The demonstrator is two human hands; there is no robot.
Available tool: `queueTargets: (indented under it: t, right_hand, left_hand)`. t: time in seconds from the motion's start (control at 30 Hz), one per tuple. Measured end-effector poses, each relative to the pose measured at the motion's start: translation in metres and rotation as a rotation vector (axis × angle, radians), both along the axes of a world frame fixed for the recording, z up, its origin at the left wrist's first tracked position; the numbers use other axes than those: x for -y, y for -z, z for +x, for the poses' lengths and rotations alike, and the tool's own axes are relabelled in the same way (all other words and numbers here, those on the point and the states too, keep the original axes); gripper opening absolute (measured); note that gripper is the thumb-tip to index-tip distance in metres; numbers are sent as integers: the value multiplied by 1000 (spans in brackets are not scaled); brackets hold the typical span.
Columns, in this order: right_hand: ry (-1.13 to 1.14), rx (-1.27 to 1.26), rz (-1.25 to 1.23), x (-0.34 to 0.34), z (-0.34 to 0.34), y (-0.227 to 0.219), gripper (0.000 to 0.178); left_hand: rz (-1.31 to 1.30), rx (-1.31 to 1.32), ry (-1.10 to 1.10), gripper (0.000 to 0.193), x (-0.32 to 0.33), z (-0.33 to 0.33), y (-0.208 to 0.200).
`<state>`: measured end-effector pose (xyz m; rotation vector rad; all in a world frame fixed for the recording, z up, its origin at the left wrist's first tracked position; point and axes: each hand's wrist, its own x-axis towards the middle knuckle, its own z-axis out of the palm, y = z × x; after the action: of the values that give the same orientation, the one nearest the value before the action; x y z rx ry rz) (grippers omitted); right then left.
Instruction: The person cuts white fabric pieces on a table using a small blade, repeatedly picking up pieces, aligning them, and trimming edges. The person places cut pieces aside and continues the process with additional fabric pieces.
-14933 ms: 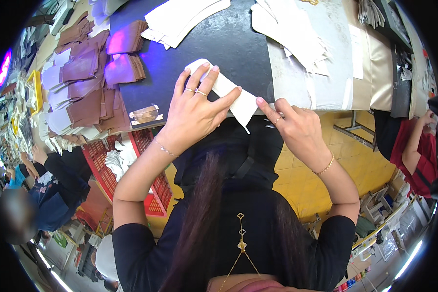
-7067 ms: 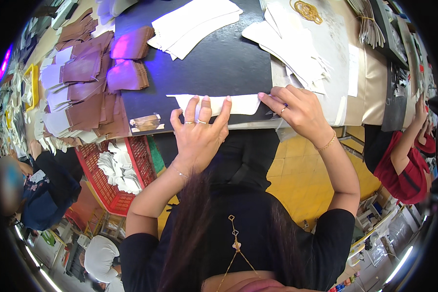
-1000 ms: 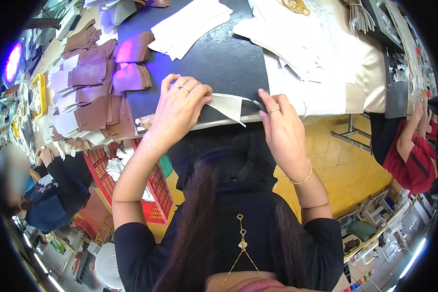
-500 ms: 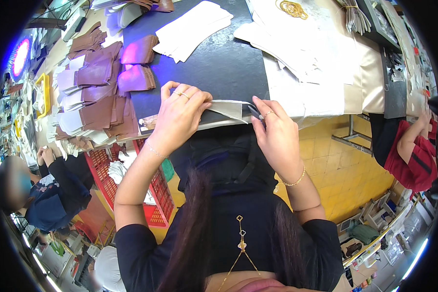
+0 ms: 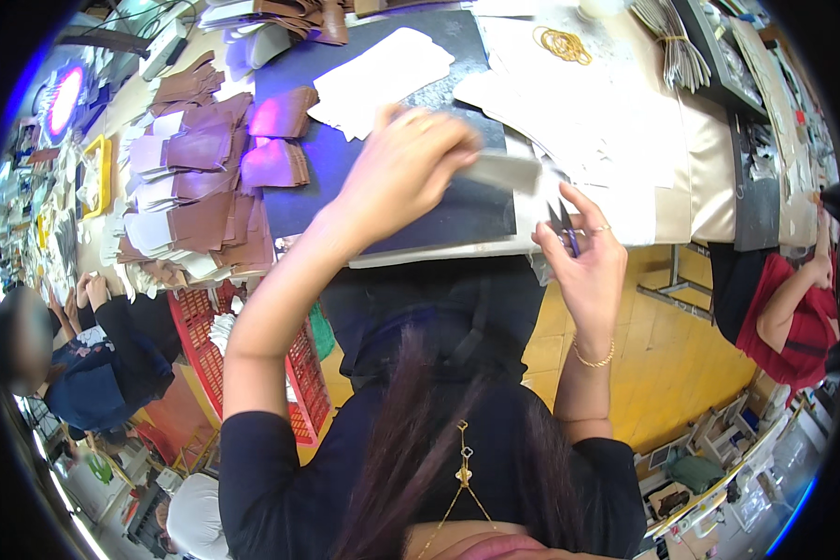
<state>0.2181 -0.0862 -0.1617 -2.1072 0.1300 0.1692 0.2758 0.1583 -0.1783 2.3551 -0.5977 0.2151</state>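
Above the dark mat (image 5: pixel 345 201), my left hand (image 5: pixel 406 168) is closed on one end of a pale grey-white flat piece (image 5: pixel 506 172), which is smeared by motion; whether it is leather or cloth I cannot tell. The piece points right, its far end apart from my right hand (image 5: pixel 586 257). A small pair of dark thread snips (image 5: pixel 562 224) is gripped in that right hand, blades pointing up and standing apart. Beyond my left hand lies a fan of white cut pieces (image 5: pixel 383 79) on the mat. More white pieces (image 5: pixel 532 107) overlap the mat's right side.
Brown and white leather pieces (image 5: pixel 191 149) lie stacked at the left, beside two small brown stacks (image 5: pixel 275 163). Yellow rubber bands (image 5: pixel 562 45) rest at the back. A red plastic crate (image 5: pixel 313 373) stands below the table edge. Other people sit left and right (image 5: pixel 793 317).
My left hand has moved up and right with the pale piece, away from the table's front edge. My right hand has shifted right and down with the snips, parting from the piece.
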Motion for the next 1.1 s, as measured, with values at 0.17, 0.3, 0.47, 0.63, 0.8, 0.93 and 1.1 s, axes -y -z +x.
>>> queueTargets:
  t: [0.17, 0.3, 0.47, 0.63, 0.8, 0.93, 1.1]
  right_hand:
    - [-52, -227, 189, 20, -2, -14, 60]
    - [-44, -243, 315, 24, 1, -9, 52]
    - [-125, -294, 420, 20, 5, -8, 51]
    - [-132, -208, 423, 17, 4, -9, 48]
    - [-101, -71, 413, 19, 3, -5, 45]
    - [-22, -88, 526, 17, 1, -6, 48]
    - [20, -77, 516, 13, 2, -8, 50]
  left_hand:
    - [143, 168, -152, 26, 24, 76, 15]
    - [493, -63, -472, 33, -35, 78, 37]
    - [389, -255, -434, 34, -75, 94, 44]
    - [523, -249, -291, 28, -74, 105, 30]
    - [406, -67, -255, 20, -62, 73, 37]
    - [144, -79, -163, 16, -77, 63, 27]
    - [-115, -221, -144, 18, -80, 43, 16]
